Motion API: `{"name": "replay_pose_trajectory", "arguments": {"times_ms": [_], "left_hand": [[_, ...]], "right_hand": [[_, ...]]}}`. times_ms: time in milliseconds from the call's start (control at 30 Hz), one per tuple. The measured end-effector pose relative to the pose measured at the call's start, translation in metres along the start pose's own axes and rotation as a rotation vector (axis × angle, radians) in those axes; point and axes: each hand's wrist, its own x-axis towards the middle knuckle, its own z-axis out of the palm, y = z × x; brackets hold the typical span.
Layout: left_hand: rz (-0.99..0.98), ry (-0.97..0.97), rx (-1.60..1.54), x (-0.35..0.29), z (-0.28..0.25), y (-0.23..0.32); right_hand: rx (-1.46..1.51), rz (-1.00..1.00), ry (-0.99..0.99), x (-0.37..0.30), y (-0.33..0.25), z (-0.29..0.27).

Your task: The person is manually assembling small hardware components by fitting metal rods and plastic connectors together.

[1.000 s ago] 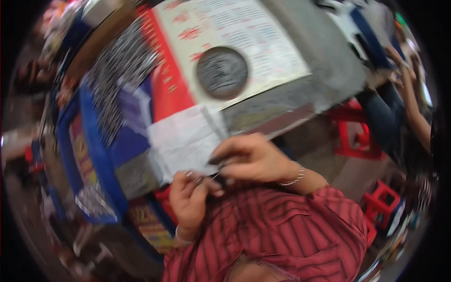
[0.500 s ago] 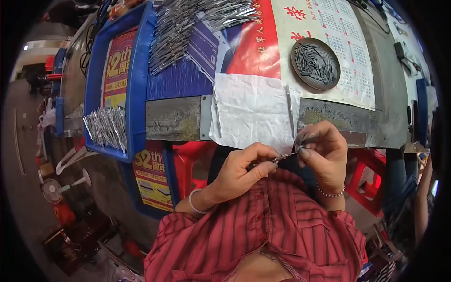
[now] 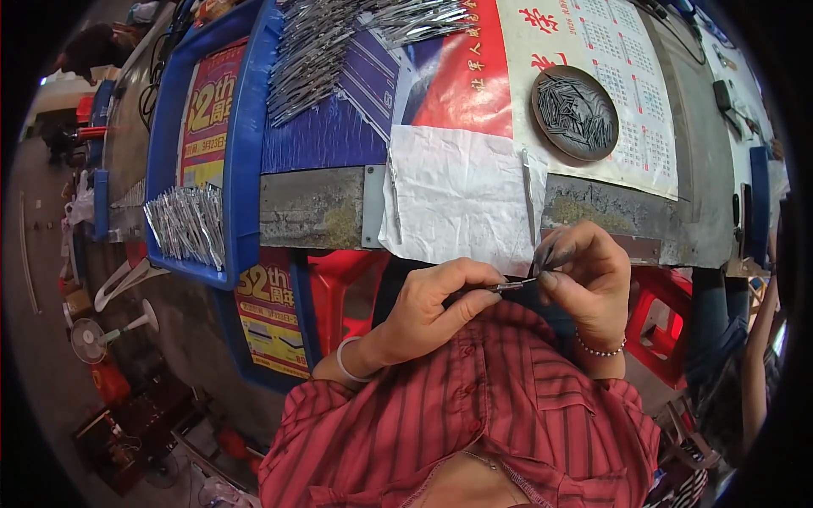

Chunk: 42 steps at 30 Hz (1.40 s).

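Observation:
Just above my lap, at the table's near edge, my left hand [image 3: 440, 306] is closed on a slim silvery metal piece [image 3: 508, 287], whose tip sticks out past the thumb and forefinger. Facing it, my right hand [image 3: 589, 275] pinches a thin metal pin [image 3: 532, 280] that meets the tip of that piece. Dark smudges mark the right fingertips. Behind the hands a white cloth [image 3: 457, 199] hangs over the table edge, with slim metal pieces along its two sides. Farther back, a round brown dish [image 3: 614, 140] holds many short dark pins [image 3: 572, 114].
A heap of slim silvery pieces [image 3: 318, 63] lies on a blue sheet [image 3: 326, 152] at the back left. Left of it, a long blue tray [image 3: 246, 152] holds a bundle of similar pieces [image 3: 186, 227]. Red stools [image 3: 343, 288] stand under the table. A calendar sheet [image 3: 644, 110] lies beneath the dish.
Both hands stay close together in nearly the same place, with the left fingers shifted slightly on the metal piece. The whole view has moved a little.

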Motion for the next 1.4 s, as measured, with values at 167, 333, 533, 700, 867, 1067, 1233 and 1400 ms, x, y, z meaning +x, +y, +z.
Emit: {"name": "replay_pose_trajectory", "arguments": {"times_ms": [167,333,533,700,867,1067,1233,1400], "left_hand": [[0.005,-0.001,0.008,0.0008,-0.0006,0.0005],[0.038,0.009,0.028,0.0011,-0.0006,-0.0009],[0.051,0.016,0.044,0.0018,-0.0008,-0.0014],[0.086,0.032,0.062,0.0022,-0.0011,-0.0030],[0.075,0.034,0.075,0.0014,-0.0028,-0.0027],[0.089,0.036,0.094,0.0023,-0.0055,-0.0018],[0.106,0.051,0.097,0.0028,-0.0069,-0.0015],[0.114,0.045,0.125,0.0031,-0.0090,0.0005]], "right_hand": [[-0.025,0.002,-0.013,-0.0001,0.0002,-0.0005],[-0.043,-0.001,-0.014,-0.0002,-0.0004,-0.0002],[-0.037,0.005,-0.002,0.0006,-0.0010,0.0007],[-0.056,0.004,0.003,0.0007,-0.0005,0.0014],[-0.069,-0.022,-0.011,0.0018,-0.0004,0.0024],[-0.093,-0.039,-0.021,0.0034,-0.0010,0.0032],[-0.088,-0.020,-0.017,0.0037,0.0002,0.0045],[-0.116,-0.008,-0.027,0.0047,-0.0009,0.0076]]}}
